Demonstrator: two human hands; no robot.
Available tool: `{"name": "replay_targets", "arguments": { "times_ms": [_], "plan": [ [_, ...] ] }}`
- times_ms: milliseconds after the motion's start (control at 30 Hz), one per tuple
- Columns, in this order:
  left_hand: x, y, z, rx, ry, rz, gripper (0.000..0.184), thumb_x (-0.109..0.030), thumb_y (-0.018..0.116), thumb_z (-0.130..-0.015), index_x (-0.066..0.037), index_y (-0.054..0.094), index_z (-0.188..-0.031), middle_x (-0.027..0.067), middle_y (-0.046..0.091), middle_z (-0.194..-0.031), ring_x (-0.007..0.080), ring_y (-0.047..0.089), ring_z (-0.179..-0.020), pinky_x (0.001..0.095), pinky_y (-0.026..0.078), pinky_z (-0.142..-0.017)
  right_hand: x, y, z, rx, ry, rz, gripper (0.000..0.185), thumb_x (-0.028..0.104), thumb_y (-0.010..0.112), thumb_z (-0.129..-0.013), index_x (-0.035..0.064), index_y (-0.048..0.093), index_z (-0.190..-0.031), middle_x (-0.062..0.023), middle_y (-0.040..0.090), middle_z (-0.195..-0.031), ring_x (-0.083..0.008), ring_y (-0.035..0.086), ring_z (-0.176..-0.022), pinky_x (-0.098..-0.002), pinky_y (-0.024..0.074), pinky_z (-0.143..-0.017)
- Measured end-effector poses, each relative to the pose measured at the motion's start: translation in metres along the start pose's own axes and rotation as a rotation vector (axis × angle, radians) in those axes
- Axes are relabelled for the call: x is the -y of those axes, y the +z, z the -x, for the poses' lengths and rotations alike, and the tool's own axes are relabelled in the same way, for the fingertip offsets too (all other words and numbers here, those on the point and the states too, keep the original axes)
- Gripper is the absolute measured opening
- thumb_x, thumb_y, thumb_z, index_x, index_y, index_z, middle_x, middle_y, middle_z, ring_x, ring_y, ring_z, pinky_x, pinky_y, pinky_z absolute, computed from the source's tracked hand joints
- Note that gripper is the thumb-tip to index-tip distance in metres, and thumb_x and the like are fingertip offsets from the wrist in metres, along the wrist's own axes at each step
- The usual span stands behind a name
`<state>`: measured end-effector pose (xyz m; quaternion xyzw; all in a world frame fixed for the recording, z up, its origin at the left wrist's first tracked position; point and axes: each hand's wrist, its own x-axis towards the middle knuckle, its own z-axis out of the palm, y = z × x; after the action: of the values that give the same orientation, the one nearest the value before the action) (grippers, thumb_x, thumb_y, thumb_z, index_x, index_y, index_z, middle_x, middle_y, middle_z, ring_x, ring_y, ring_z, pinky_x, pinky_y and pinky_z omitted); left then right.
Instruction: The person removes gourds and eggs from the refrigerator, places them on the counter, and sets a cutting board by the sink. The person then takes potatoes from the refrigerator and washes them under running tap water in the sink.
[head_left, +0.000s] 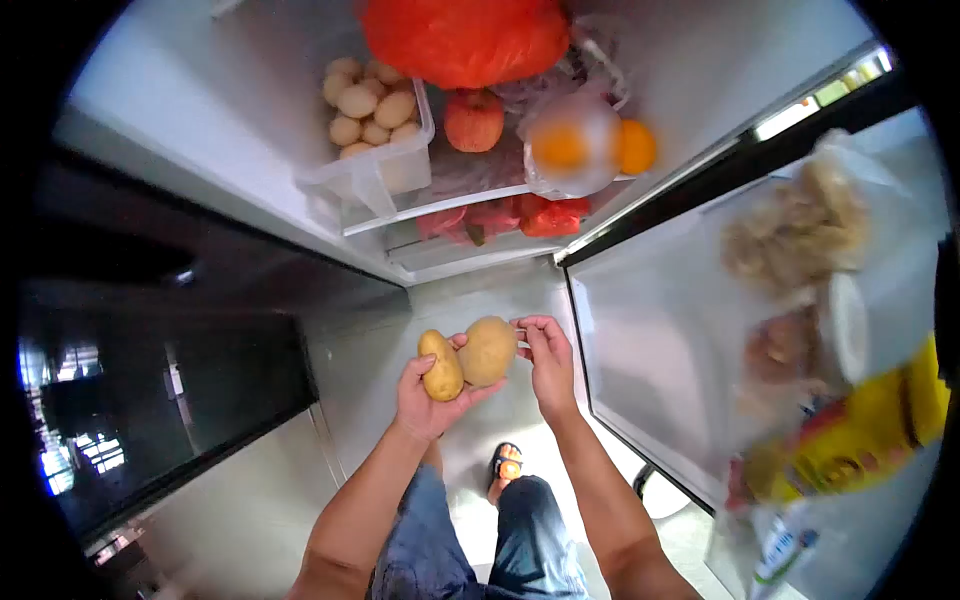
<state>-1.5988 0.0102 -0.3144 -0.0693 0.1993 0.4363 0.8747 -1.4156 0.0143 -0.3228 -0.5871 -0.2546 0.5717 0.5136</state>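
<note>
My left hand point(430, 405) is closed around two potatoes. One is a smaller, longer yellow potato point(441, 366) beneath my thumb. Beside it, a larger, rounder potato point(487, 352) rests against my fingers. My right hand point(546, 352) is at the larger potato's right edge, its fingers loosely bent and a little apart. Whether the fingertips touch the skin, I cannot tell. Both hands are in front of an open fridge, above the floor.
On the fridge shelf point(445, 208) are a clear bin point(405, 165) of several eggs, an apple point(474, 121), bagged oranges point(560, 146) and a red bag point(465, 40). Red items sit lower down. The open door point(650, 320) at right holds bagged food and a yellow packet point(860, 425).
</note>
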Motion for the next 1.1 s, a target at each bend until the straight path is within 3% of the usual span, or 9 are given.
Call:
{"name": "replay_targets", "arguments": {
  "times_ms": [200, 433, 567, 600, 700, 767, 833, 933, 1100],
  "plan": [
    [0.045, 0.129, 0.109, 0.083, 0.056, -0.171, 0.068, -0.037, 0.058, -0.079, -0.005, 0.044, -0.137, 0.017, 0.038, -0.145, 0.0388, 0.035, -0.137, 0.0674, 0.027, -0.108, 0.127, 0.01, 0.13, 0.029, -0.116, 0.078, 0.025, 0.017, 0.046, -0.102, 0.0022, 0.062, -0.113, -0.0035, 0.065, -0.105, -0.01, 0.058, -0.095, -0.0269, 0.047, -0.084],
    [0.057, 0.222, 0.199, 0.323, -0.12, -0.295, 0.068, -0.037, 0.058, -0.079, -0.007, 0.044, -0.138, 0.0171, 0.036, -0.147, 0.0394, 0.035, -0.136, 0.0661, 0.027, -0.109, 0.236, -0.01, 0.242, 0.148, -0.273, 0.181, 0.028, 0.011, 0.05, -0.098, 0.0007, 0.058, -0.124, -0.0062, 0.063, -0.116, -0.0117, 0.058, -0.098, -0.0263, 0.0456, -0.087],
    [0.101, 0.262, 0.213, 0.301, -0.177, -0.233, 0.064, -0.037, 0.057, -0.08, -0.01, 0.045, -0.137, 0.0166, 0.036, -0.147, 0.0405, 0.036, -0.136, 0.0655, 0.027, -0.11, 0.269, -0.055, 0.318, -0.041, -0.389, 0.363, 0.029, 0.009, 0.053, -0.096, 0.0037, 0.058, -0.124, -0.0084, 0.062, -0.114, -0.0131, 0.058, -0.099, -0.027, 0.0457, -0.086],
    [0.116, 0.271, 0.215, 0.322, -0.203, -0.228, 0.063, -0.038, 0.057, -0.08, -0.011, 0.046, -0.136, 0.0164, 0.036, -0.147, 0.0408, 0.036, -0.135, 0.0652, 0.027, -0.11, 0.293, -0.057, 0.345, -0.134, -0.511, 0.444, 0.017, 0.006, 0.053, -0.095, 0.0002, 0.058, -0.11, -0.008, 0.061, -0.103, -0.0133, 0.056, -0.09, -0.0271, 0.0456, -0.078],
    [0.148, 0.298, 0.221, 0.397, -0.319, -0.207, 0.063, -0.038, 0.057, -0.08, -0.011, 0.046, -0.136, 0.0157, 0.036, -0.147, 0.0411, 0.037, -0.135, 0.0635, 0.028, -0.111, 0.306, -0.101, 0.399, -0.529, -0.853, 0.644, 0.007, 0.007, 0.051, -0.095, 0.0008, 0.053, -0.097, -0.0062, 0.054, -0.093, -0.0139, 0.051, -0.081, -0.0272, 0.0426, -0.075],
    [0.164, 0.315, 0.226, 0.416, -0.371, -0.25, 0.064, -0.044, 0.058, -0.079, -0.016, 0.048, -0.135, 0.0132, 0.038, -0.146, 0.0396, 0.038, -0.134, 0.0621, 0.031, -0.109, 0.337, -0.118, 0.424, -0.843, -0.972, 0.28, 0.009, 0.01, 0.05, -0.096, 0.0041, 0.046, -0.09, -0.0049, 0.047, -0.088, -0.015, 0.044, -0.075, -0.028, 0.0398, -0.074],
    [0.17, 0.328, 0.23, 0.435, -0.408, -0.266, 0.065, -0.048, 0.059, -0.078, -0.018, 0.05, -0.134, 0.0117, 0.04, -0.146, 0.0388, 0.039, -0.134, 0.0611, 0.034, -0.108, 0.339, -0.175, 0.433, -0.909, -0.993, -0.123, 0.01, 0.015, 0.049, -0.097, 0.0055, 0.048, -0.094, -0.0068, 0.052, -0.1, -0.0169, 0.051, -0.083, -0.029, 0.0408, -0.082],
    [0.168, 0.34, 0.233, 0.469, -0.442, -0.276, 0.06, -0.049, 0.06, -0.078, -0.021, 0.053, -0.131, 0.011, 0.041, -0.145, 0.0376, 0.041, -0.133, 0.0599, 0.036, -0.107, 0.314, -0.262, 0.402, -0.699, -0.964, -0.387, 0.015, 0.023, 0.049, -0.097, 0.0078, 0.05, -0.096, -0.0092, 0.06, -0.106, -0.0207, 0.058, -0.094, -0.0321, 0.0439, -0.089],
    [0.137, 0.344, 0.256, 0.486, -0.419, -0.236, 0.059, -0.043, 0.06, -0.079, -0.02, 0.05, -0.133, 0.0104, 0.04, -0.145, 0.0371, 0.042, -0.133, 0.0596, 0.035, -0.107, 0.328, -0.228, 0.397, -0.654, -0.89, -0.7, 0.018, 0.028, 0.046, -0.097, 0.0112, 0.049, -0.092, -0.0094, 0.064, -0.098, -0.0213, 0.06, -0.094, -0.0336, 0.0452, -0.089]
  ]
}}
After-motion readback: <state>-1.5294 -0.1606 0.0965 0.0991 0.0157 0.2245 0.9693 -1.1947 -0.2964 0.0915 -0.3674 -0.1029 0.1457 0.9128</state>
